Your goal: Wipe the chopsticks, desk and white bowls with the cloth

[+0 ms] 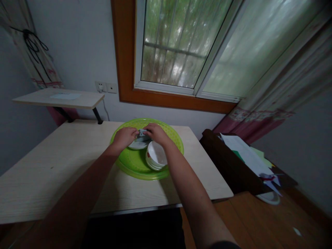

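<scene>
A round green basin (132, 166) rests on the pale wooden table. Over its far part, my left hand (126, 135) and my right hand (157, 132) pinch a small grey cloth (141, 132) between them, one from each side. Beneath the cloth, a white plate (137, 145) lies in the basin, partly covered by my hands. Nearer to me and to the right, a stack of white bowls (155, 155) stands in the basin, beside my right forearm. Red marks show on the outer side of the bowls.
On the table (46, 166), a raised shelf (67, 98) stands at the back left. Behind are a wall socket (100, 86) with a plugged-in cord and a window (178, 45). A dark brown piece of furniture (220, 159) holding papers (243, 148) stands to the right.
</scene>
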`<state>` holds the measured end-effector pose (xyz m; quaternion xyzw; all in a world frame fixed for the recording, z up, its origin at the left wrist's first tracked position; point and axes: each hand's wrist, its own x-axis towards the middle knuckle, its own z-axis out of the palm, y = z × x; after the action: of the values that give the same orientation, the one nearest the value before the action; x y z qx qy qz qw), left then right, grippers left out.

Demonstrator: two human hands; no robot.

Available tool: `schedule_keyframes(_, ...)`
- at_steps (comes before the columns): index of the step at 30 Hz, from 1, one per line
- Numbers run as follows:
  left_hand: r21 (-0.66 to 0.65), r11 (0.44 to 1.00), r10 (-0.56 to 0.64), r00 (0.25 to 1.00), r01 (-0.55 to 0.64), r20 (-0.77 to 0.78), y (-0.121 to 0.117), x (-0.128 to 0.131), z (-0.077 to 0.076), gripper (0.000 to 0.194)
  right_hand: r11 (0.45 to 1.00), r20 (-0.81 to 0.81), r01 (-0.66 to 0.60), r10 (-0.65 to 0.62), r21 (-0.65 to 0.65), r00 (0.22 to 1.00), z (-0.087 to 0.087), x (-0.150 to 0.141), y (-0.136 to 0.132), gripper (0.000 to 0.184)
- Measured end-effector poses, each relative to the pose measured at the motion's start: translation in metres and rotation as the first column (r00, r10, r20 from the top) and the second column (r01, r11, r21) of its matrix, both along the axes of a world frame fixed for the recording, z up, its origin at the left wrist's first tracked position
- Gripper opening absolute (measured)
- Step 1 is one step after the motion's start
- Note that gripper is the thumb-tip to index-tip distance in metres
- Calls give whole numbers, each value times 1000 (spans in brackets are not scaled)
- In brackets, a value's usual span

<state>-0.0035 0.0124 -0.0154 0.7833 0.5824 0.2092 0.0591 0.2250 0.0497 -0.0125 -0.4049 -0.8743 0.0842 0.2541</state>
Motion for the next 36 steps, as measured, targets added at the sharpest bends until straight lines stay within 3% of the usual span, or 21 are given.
schedule_keyframes(5, -19, 997, 74, 995, -76, -60, -5, 1, 7, 36, 991, 6, 137, -137, -4, 991, 2, 9, 3, 16)
schedule_keyframes(10, -16, 987, 158, 986, -159, -54, -11, 2, 14, 38, 941, -55, 337, -337, -4, 940, 4, 29, 10, 21)
schedule_keyframes(13, -30, 986, 164, 986, -165, -38, -11, 1, 15, 37, 924, -93, 381, -380, -6, 920, 3, 34, 13, 22)
schedule_keyframes(17, -31, 987, 157, 987, -157, -20, -9, 0, 14, 36, 934, -90, 356, -353, 20, 931, 4, 32, 14, 21)
schedule_keyframes(22, -13, 995, 99, 994, -100, -47, -6, 1, 9, 35, 984, 39, 170, -172, 43, 984, 4, 17, 8, 14)
schedule_keyframes(27, -5, 999, 46, 997, -47, -55, -2, 2, 3, 35, 995, 105, 66, -74, 78, 992, 0, -2, 0, 19)
schedule_keyframes(31, -1, 998, 62, 997, -62, -55, -3, 2, 4, 36, 994, 93, 93, -98, 55, 991, 2, 0, 2, 21)
schedule_keyframes(36, -3, 989, 147, 989, -147, -35, -9, 2, 12, 37, 968, 2, 247, -248, 33, 969, 4, 23, 9, 23)
